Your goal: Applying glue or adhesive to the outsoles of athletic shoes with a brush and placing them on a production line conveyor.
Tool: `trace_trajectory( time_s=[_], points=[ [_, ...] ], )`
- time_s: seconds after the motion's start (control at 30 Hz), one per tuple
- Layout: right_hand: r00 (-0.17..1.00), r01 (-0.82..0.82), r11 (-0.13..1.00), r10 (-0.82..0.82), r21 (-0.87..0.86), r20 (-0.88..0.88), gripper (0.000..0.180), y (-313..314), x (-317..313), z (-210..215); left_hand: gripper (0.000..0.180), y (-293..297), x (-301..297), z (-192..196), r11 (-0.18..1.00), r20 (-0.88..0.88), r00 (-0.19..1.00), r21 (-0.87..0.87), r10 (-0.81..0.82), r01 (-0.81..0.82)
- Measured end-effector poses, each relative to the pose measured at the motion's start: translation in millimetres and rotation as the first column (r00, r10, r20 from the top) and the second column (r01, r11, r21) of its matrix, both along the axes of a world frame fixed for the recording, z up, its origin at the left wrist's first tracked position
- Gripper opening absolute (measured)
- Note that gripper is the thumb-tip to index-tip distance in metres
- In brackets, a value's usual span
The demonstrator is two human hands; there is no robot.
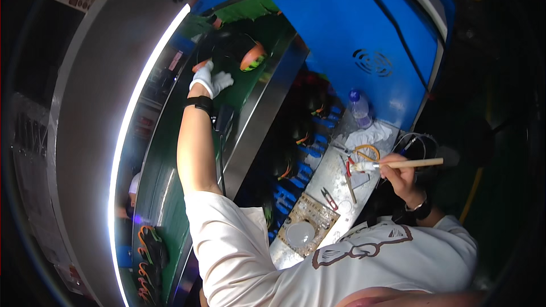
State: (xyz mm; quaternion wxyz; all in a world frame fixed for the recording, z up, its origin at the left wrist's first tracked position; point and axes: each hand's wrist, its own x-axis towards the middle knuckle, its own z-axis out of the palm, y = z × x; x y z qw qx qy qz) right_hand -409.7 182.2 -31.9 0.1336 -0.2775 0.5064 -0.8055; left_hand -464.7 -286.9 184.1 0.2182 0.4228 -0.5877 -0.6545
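My left hand point(210, 80), in a white glove, reaches far out over a green conveyor belt. Its fingers are apart, the upper ones at the orange end of a dark shoe point(200, 66); I cannot tell whether they press on it. Beside that lies another dark shoe with an orange and yellow-green end point(252, 57). In my bare right hand point(400, 179) is a brush point(418, 163) with a pale wooden handle, its whitish head pointing left over a metal ledge. Fingers are closed around the handle near the head.
On the ledge point(318, 185) are red-handled snips point(329, 199), a yellow ring point(367, 152), a white cloth point(369, 135), a purple-capped bottle point(359, 108) and a board with a round white pot point(300, 234). Dark shoes on blue racks point(287, 199) sit below. A bright light strip point(126, 119) edges the belt's hood.
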Motion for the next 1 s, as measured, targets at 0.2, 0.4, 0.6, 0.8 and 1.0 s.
trace_trajectory(
  time_s=[0.2,0.4,0.6,0.8,1.0],
  points=[
    [0.996,-0.081,0.997,0.081,0.0,0.038,0.012,-14.2,-1.3,-5.6,0.049,17.3,98.2,-9.9,0.98,0.011,0.98,0.023,-0.198,0.198],
    [0.902,-0.431,0.902,0.43,-0.031,-0.044,0.014,-101.0,19.4,12.4,0.045,29.5,350.6,14.2,0.742,0.482,0.782,-0.669,0.396,0.037],
    [0.758,-0.649,0.76,0.648,0.003,-0.072,0.014,-143.1,74.6,33.2,0.053,58.2,566.8,9.8,0.602,0.591,-0.125,-0.761,0.797,0.243],
    [0.769,-0.632,0.775,0.628,0.011,-0.121,0.011,-138.4,108.4,37.1,0.029,42.4,626.8,-24.8,0.447,0.56,0.24,-0.802,0.793,0.395],
    [0.819,-0.556,0.831,0.545,-0.017,-0.182,0.009,-131.7,122.8,34.1,0.032,90.6,600.3,-14.7,0.504,0.628,0.583,-0.773,0.515,0.386]
  ],
)
